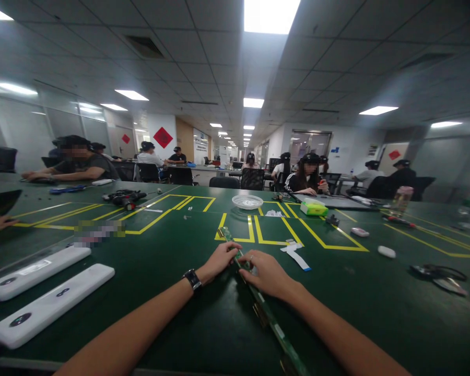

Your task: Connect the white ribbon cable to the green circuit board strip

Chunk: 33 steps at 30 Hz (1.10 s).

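A long, narrow green circuit board [276, 325] runs diagonally from the near edge of the table toward its middle. My left hand [221, 259] grips the board near its far end, the fingers curled over its edge. Close beside it, my right hand [268, 271] is closed with thumb and fingertips at the board's upper face; a small pale piece shows by the fingers, and whether they pinch it I cannot make out. To the right of my hands lies a white flat ribbon cable [296, 256] with a blue end.
On the green table [160, 318] are yellow tape outlines, a white basket [247, 202], a green-yellow packet [314, 208] and a black-red tool [125, 198]. Two long white devices [55, 303] lie at left. Black cable [441, 274] lies at right. Other people sit around.
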### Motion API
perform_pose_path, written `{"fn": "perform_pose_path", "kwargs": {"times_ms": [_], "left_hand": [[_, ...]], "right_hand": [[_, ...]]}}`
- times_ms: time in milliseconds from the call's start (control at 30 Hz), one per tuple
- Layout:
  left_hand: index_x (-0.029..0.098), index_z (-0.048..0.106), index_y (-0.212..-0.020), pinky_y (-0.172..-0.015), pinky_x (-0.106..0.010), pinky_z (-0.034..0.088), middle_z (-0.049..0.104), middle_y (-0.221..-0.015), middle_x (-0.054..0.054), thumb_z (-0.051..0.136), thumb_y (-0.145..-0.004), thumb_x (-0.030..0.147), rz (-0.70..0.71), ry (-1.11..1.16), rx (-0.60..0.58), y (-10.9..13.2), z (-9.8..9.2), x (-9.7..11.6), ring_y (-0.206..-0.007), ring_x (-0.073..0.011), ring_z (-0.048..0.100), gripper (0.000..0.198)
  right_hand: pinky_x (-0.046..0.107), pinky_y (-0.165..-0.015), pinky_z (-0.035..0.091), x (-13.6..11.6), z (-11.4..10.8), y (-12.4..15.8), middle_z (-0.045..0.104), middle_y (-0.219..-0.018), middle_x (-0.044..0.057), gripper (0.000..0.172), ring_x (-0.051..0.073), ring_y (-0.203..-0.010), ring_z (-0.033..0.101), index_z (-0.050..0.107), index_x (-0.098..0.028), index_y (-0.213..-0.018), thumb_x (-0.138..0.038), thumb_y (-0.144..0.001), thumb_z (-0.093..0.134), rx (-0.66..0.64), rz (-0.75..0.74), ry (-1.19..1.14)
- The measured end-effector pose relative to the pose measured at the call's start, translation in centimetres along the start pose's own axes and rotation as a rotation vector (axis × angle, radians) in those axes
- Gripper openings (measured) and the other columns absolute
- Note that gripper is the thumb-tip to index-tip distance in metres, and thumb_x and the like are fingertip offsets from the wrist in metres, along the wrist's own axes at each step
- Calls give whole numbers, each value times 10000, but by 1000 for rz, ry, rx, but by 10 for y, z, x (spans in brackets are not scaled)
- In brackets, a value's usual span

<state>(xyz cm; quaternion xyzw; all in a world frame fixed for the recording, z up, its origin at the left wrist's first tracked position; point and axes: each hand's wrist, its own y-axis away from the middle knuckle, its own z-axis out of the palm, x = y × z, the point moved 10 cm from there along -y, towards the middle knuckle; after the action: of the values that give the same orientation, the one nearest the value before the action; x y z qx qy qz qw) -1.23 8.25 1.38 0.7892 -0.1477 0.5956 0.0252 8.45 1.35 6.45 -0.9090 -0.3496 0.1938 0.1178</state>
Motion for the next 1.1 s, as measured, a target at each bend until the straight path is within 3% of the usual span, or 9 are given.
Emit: {"fn": "perform_pose_path", "kwargs": {"times_ms": [67,167,267,367,433,667,800,967,1100], "left_hand": [[117,602,-1051,-494,-194,331,505,-647,28,501,-799,277,8,58,11,0,0,-1,-532,-94,452,315],[154,573,-1113,-479,-174,335,472,-660,43,480,-809,241,38,151,16,3,2,3,-514,-75,436,330],[195,542,-1182,-474,-159,350,434,-652,56,481,-803,196,44,208,58,6,-1,6,-506,-68,432,384],[219,503,-1242,-464,-153,352,423,-632,59,478,-809,175,25,237,118,7,-6,4,-497,-69,436,435],[226,462,-1283,-451,-152,347,429,-614,62,487,-824,194,13,266,143,6,-8,2,-483,-71,437,461],[267,276,-1414,-495,-172,410,517,-645,51,534,-870,317,55,407,109,12,-5,11,-523,-94,532,604],[283,163,-1452,-634,-253,504,620,-778,6,537,-879,310,85,488,95,17,-2,19,-633,-129,617,684],[300,87,-1459,-721,-304,524,669,-907,-30,550,-886,335,61,555,94,16,3,14,-689,-145,646,738],[244,166,-1447,-712,-285,516,672,-892,-40,578,-875,368,12,546,141,12,0,1,-702,-150,639,716]], "right_hand": [[275,-876,389,28,-10,-2,652,-1055,79,325,184,-966,578,626,-191,-1136,-367,-920,457,47,124,63],[331,-982,330,91,-27,5,604,-1192,145,394,244,-1141,495,605,-138,-1193,-375,-932,427,94,361,278],[422,-957,350,159,-37,28,524,-1289,205,524,312,-1220,432,508,-102,-1311,-448,-942,372,65,640,419],[462,-926,362,195,-32,45,518,-1294,200,572,329,-1205,455,486,-135,-1331,-521,-944,316,-21,767,410],[444,-924,363,193,-24,42,531,-1281,179,545,314,-1189,476,527,-155,-1287,-522,-945,313,-63,721,398],[342,-869,390,130,-5,13,620,-1110,149,369,262,-1067,542,669,-152,-1024,-357,-930,377,-52,500,384],[318,-862,388,122,-5,10,621,-1085,138,318,249,-1048,541,653,-151,-1097,-217,-827,497,-15,475,308],[249,-731,414,108,-10,6,630,-880,48,556,157,-802,562,585,-122,-1215,-82,-661,568,75,426,-163],[222,-614,408,74,3,-2,607,-768,3,330,99,-640,519,653,-117,-1020,-214,-706,625,5,336,-700]]}}
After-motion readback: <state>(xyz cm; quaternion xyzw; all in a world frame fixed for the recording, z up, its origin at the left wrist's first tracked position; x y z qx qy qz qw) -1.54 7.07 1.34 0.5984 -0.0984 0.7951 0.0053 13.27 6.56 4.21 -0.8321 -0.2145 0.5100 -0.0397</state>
